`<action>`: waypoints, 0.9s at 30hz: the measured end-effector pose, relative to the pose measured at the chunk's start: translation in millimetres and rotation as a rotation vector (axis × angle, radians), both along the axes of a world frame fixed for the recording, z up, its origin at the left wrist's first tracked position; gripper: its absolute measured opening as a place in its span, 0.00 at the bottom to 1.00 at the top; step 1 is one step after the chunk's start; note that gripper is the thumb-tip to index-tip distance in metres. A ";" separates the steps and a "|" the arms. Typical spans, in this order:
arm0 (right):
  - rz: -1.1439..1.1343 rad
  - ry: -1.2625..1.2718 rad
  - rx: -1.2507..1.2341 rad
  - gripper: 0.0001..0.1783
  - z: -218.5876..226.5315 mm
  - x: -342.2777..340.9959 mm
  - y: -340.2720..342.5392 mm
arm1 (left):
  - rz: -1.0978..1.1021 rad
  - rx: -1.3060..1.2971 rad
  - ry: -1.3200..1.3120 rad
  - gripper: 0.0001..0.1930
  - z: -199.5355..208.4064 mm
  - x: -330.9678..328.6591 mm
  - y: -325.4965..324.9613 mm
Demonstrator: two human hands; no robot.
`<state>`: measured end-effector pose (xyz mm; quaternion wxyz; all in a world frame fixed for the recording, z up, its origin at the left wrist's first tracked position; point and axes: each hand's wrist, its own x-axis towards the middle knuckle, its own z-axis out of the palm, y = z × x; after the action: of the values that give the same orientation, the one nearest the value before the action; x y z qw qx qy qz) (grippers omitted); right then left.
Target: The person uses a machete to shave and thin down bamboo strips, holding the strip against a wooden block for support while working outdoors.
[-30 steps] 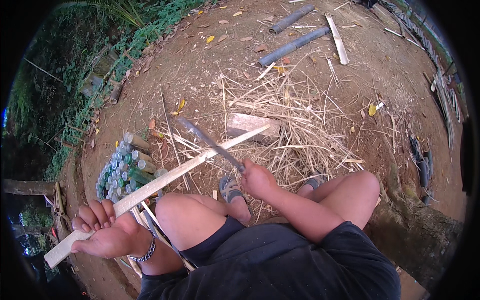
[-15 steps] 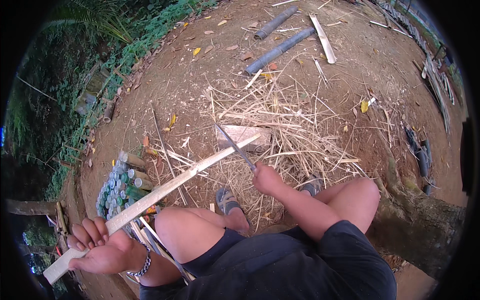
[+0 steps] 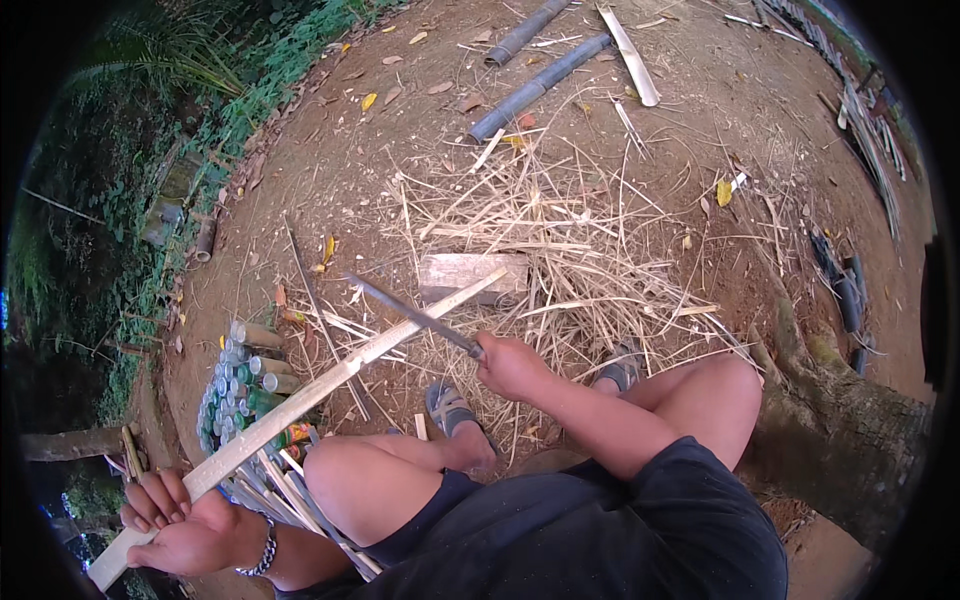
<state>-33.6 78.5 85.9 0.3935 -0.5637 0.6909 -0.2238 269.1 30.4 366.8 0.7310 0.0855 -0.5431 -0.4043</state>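
My left hand (image 3: 178,522) is closed round the lower end of a long, pale bamboo strip (image 3: 290,408), palm turned up. The strip slants up to the right, and its far end lies over a wooden block (image 3: 452,272) on the ground. In my right hand (image 3: 512,366) is the handle of a long-bladed knife (image 3: 410,312). Its blade points up and left, crossing over the strip short of the block. A small raised notch or curl shows on the strip below the blade. Whether the blade touches the strip I cannot tell.
Bamboo shavings (image 3: 590,270) lie heaped round the block. Several cut strips (image 3: 285,490) rest beside my left knee, next to a stack of bottles (image 3: 235,385). Dark bamboo poles (image 3: 540,85) lie farther off. A thick tree root (image 3: 840,440) is at my right.
My right hand and the knife have moved left, so the blade now crosses the strip farther down. My left hand, with the strip, has shifted slightly down and left. The whole view has tilted a little.
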 end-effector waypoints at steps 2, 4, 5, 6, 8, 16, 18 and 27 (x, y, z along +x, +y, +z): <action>-0.136 -0.003 0.037 0.12 -40.3 -18.1 5.1 | -0.040 -0.018 -0.032 0.34 2.1 3.9 -6.4; -0.419 -0.022 0.160 0.11 -136.9 -59.7 16.2 | -0.058 0.009 -0.011 0.34 1.0 -8.4 -12.3; -0.369 0.029 0.160 0.11 -136.0 -62.7 12.4 | -0.042 0.018 -0.006 0.34 1.4 -8.2 -10.4; -0.326 0.081 0.160 0.11 -127.2 -68.1 8.9 | -0.022 0.006 -0.007 0.34 1.3 -8.9 -11.2; -0.195 0.108 0.180 0.12 -91.0 -54.0 7.2 | 0.032 0.011 -0.030 0.34 2.9 -4.2 -5.8; -0.381 0.114 0.250 0.15 -200.0 -105.2 22.2 | 0.005 0.034 0.005 0.32 -2.4 -5.9 -16.7; -0.385 0.076 0.301 0.16 -164.8 -105.2 15.4 | 0.020 0.027 0.015 0.32 -0.9 -2.2 -12.5; -0.421 -0.131 0.180 0.19 -100.8 -37.4 5.6 | 0.039 -0.024 0.087 0.25 0.2 -26.3 -14.1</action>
<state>-71.0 84.0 -14.9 0.4308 -0.3539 0.7834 -0.2748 242.8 16.4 367.0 0.7626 0.0695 -0.5137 -0.3869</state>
